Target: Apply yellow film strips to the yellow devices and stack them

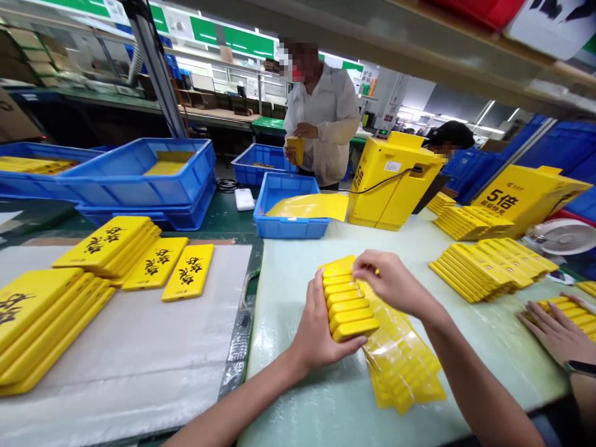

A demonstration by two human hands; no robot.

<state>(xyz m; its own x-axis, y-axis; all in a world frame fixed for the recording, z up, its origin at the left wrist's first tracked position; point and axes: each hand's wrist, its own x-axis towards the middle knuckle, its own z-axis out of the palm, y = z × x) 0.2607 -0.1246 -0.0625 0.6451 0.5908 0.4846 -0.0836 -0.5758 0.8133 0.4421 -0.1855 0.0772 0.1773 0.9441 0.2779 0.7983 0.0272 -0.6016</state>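
Note:
My left hand (316, 329) is wrapped round a stack of yellow power banks (351, 310), held tilted above the table with their narrow ends towards me. At the stack's far right edge, the fingers of my right hand (384, 279) are pinched together. A speck of yellow shows by those fingertips, too small to name. Beneath both hands lie overlapping glossy yellow sheets (403, 366) that look like sticker sheets, partly hidden by the stack and my right hand.
Lettered yellow power banks (189, 273) lie on a white mat at left. Blue bins (291, 230) and a yellow display box (391, 186) stand behind. More stacks (484, 267) sit at right, near another person's hand (559, 329). A person in white (321, 118) stands opposite. A shelf hangs overhead.

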